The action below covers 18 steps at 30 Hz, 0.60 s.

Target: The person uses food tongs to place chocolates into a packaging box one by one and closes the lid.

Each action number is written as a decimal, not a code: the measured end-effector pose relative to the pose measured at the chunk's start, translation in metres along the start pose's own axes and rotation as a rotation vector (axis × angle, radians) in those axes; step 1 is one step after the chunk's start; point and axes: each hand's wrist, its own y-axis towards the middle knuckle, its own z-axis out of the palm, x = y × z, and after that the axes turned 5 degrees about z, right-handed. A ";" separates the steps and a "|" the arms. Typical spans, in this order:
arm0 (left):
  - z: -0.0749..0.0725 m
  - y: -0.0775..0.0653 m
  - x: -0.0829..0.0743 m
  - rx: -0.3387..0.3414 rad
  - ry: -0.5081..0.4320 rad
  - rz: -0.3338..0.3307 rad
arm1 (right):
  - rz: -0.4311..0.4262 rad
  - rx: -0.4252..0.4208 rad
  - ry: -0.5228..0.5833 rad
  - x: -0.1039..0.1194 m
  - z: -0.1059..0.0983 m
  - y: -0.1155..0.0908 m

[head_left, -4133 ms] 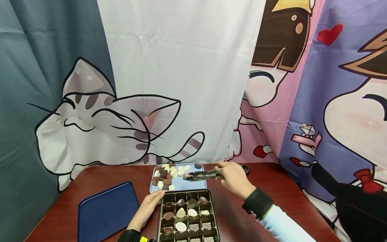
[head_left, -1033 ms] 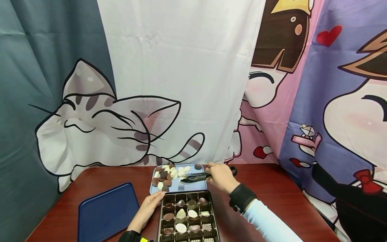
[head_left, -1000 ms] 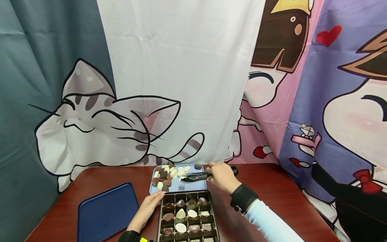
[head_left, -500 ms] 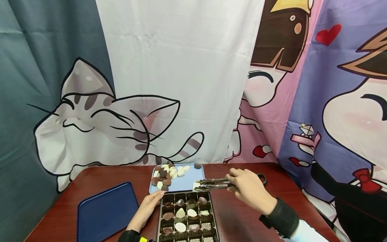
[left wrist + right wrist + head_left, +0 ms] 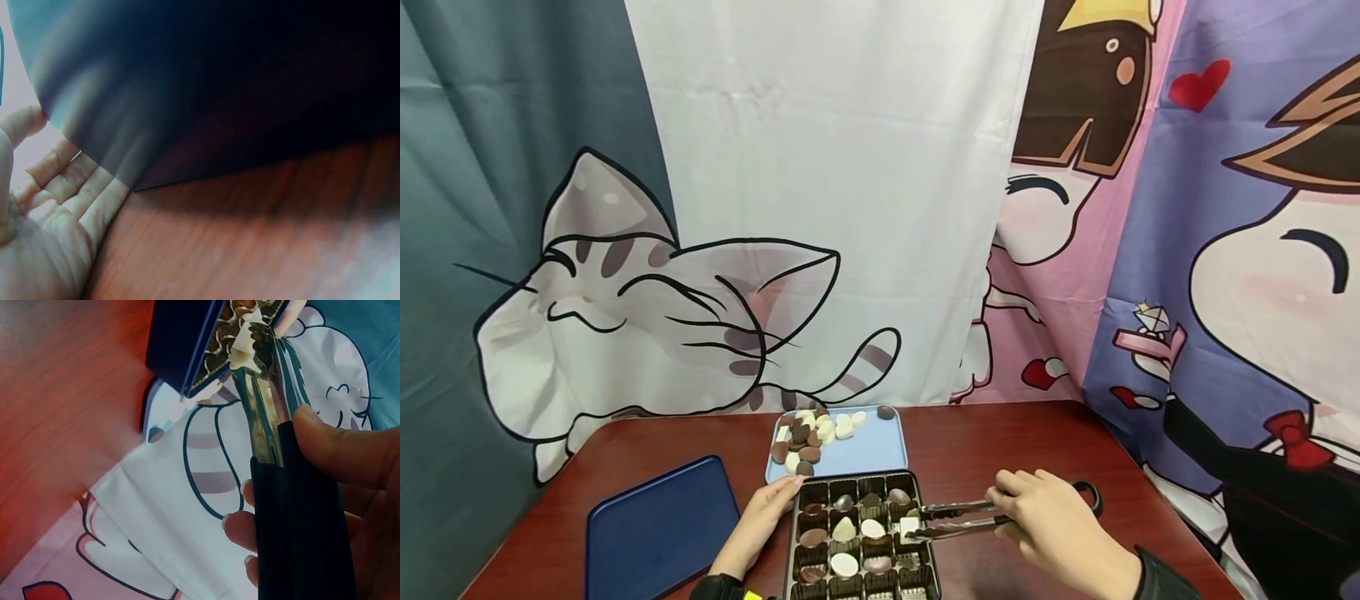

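Gripping dark-handled metal tongs (image 5: pixel 299 481), thumb opposite curled fingers, the right hand (image 5: pixel 1048 521) reaches from the right; scalloped tips pinch a pale square piece (image 5: pixel 908 526) at the right column of a glossy, compartmented box (image 5: pixel 846 587). The left hand (image 5: pixel 760 523), fingers straight, touches its far left side.

Setting: indoor tabletop station, closed off by a hanging printed cloth (image 5: pixel 850 125); whether home, office or lab cannot be told. Evidence: cloth shows creases and soft folds, spans the whole background, and drops behind the far edge of a red-brown wood-grain table (image 5: pixel 955 442). Print: sleeping cartoon cat (image 5: pixel 662 333) at left, large cartoon faces and a red heart (image 5: pixel 1199 85) at right. Black band (image 5: pixel 1161 579) worn at the person's right wrist.
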 end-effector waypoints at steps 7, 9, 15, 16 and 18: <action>0.006 0.000 -0.008 -0.053 -0.028 -0.077 | -0.012 0.002 0.028 0.000 0.002 -0.002; 0.008 0.001 -0.008 -0.063 -0.029 -0.071 | -0.011 0.006 0.030 0.000 0.002 -0.002; 0.008 0.000 -0.007 -0.050 -0.045 -0.052 | 0.005 0.022 0.043 0.001 0.001 0.002; 0.008 -0.001 -0.007 -0.043 -0.045 -0.048 | 0.016 0.027 0.046 0.001 0.001 0.003; 0.007 -0.001 -0.008 -0.037 -0.043 -0.041 | 0.042 0.031 0.052 0.001 0.001 0.006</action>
